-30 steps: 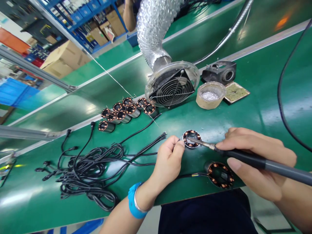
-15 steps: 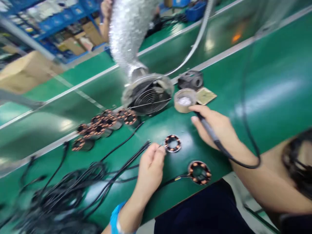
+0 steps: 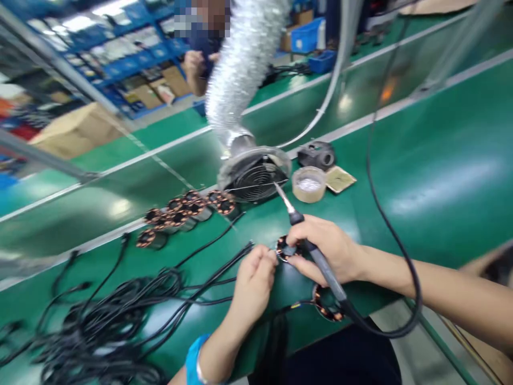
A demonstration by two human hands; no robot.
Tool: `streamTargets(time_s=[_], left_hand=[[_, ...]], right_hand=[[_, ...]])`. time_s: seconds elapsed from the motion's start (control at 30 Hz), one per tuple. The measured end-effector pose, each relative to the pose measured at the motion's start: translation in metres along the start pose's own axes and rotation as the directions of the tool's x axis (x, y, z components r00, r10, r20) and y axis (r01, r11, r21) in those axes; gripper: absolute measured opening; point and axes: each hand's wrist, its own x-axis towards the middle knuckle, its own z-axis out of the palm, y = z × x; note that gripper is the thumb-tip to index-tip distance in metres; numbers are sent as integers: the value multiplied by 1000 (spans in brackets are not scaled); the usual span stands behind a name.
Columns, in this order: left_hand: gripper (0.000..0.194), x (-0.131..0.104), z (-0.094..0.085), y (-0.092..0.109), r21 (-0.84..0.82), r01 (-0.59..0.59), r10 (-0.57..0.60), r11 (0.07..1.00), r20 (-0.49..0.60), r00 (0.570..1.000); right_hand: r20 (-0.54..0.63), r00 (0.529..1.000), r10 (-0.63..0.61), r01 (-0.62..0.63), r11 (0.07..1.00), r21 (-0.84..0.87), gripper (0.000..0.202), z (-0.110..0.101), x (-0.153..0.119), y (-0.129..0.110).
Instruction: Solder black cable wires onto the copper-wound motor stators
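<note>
Head view, looking down on a long green surface edged by pale strips, inside a workshop. Blue shelving stacked with cardboard boxes fills the far left, and another person stands beyond the surface there. A silver flexible duct hangs down to a round fan guard. To the right of the fan sit a small round tin, a flat pad and a dark holder. A cluster of copper-wound coils lies left of the fan, and a heap of black cables sprawls over the near left.

The left hand, a blue band on its wrist, has its fingertips pinched together just beside a small coil ring; what it pinches is too small to tell. The right hand is curled around a soldering iron, with its fingers on the ring. The iron's tip points up and away, towards the fan. The iron's cord loops away to the right. A second coil lies at the near edge, partly behind the iron's handle.

Compared with half a second earlier, the right hand has come back from the tin to the ring, and the iron's tip now stands raised instead of pointing at the tin. The left hand keeps its pinch by the ring
</note>
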Motion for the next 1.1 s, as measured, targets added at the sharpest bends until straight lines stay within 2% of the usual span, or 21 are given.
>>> streamTargets(time_s=[0.07,0.13,0.33,0.47,0.67,0.8,0.9,1.0,1.1], left_hand=[[63,1,-3,1,-30,-29,30,999,53,998],[57,1,-6,4,-13,-64,64,998,81,995],[35,-1,-16,13,107,-148,132,983,144,981],[37,0,-18,13,125,-155,137,980,136,981],[47,-1,-10,8,163,-116,87,980,176,981],[48,-1,-10,8,138,-135,115,981,142,983],[45,0,-12,7,44,-133,130,990,59,990],[40,2,-12,6,19,-111,112,994,-14,994],[44,3,-8,7,4,-88,89,996,-39,995]], right_hand=[[70,996,-55,52,998,46,26,7,4,5],[89,993,-72,66,995,68,26,15,6,8],[63,996,-67,66,998,10,24,21,4,10],[62,996,-60,60,998,7,26,16,-5,9],[63,998,3,-5,999,37,29,10,-19,5],[65,998,19,-22,998,50,32,9,-18,4],[46,999,26,-28,999,36,31,9,-16,3],[44,998,52,-52,999,5,31,8,-16,2],[47,998,51,-51,999,7,28,8,-15,1]])
